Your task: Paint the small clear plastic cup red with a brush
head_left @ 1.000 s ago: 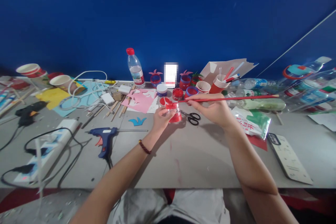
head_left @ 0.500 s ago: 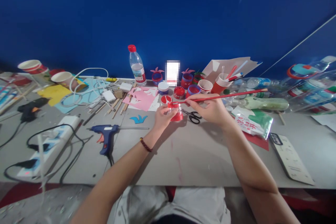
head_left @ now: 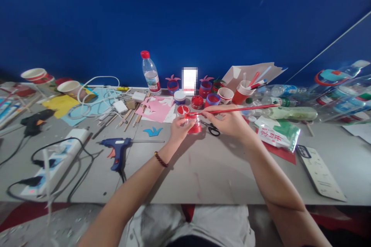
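Above the middle of the desk point(head_left: 176, 177), nearer its back edge than its front, the left hand point(head_left: 178, 129) pinches a small red-coated plastic bottle piece point(head_left: 194, 128) between thumb and fingers; whether its base touches the desktop cannot be told. The right hand point(head_left: 226, 121) pinches a red paintbrush point(head_left: 246, 109) well forward on its handle, the bristle end at the piece's upper part. A paler band shows around the piece's middle, partly behind the fingers.

Coating it well likely calls for a light pinch on a dry part, turning the piece under the brush rather than bending the wrist, and thin strokes carried up to the rim. The paint jar point(head_left: 197, 101) stands just behind, towards the desk's back edge, so reloading is a short reach; wiping the bristles on its lip would limit drips. The scissors point(head_left: 213, 129) lie close beside the work, where a drip could land.
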### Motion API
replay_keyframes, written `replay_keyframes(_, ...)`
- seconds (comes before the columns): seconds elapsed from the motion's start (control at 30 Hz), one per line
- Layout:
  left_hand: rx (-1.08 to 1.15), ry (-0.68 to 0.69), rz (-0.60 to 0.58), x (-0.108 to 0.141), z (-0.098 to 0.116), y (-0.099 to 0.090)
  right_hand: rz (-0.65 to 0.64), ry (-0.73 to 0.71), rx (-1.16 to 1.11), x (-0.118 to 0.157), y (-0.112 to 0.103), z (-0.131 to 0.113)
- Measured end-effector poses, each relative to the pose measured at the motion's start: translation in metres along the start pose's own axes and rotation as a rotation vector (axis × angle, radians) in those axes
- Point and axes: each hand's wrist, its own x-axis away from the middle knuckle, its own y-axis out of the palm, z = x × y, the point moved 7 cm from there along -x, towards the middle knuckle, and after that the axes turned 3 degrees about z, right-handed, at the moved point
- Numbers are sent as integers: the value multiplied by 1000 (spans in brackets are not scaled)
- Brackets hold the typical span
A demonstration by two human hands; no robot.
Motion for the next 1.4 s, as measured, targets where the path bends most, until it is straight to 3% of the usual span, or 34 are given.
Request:
replay_keyframes(0.23, 122, -71, -3, 0, -6, 2, 35, 25, 53, -1, -14, 1)
replay_keyframes(0.5, 85, -134, -18, 1, -2, 1, 77, 82, 99, 0, -27, 13)
replay_keyframes(0.87, -13, -45, 14, -1, -4, -1, -31, 23, -53, 1, 7, 0)
replay_keyframes(1.4, 85, -96, -7, 1, 1, 0, -11, -4, 61, -1, -9, -2)
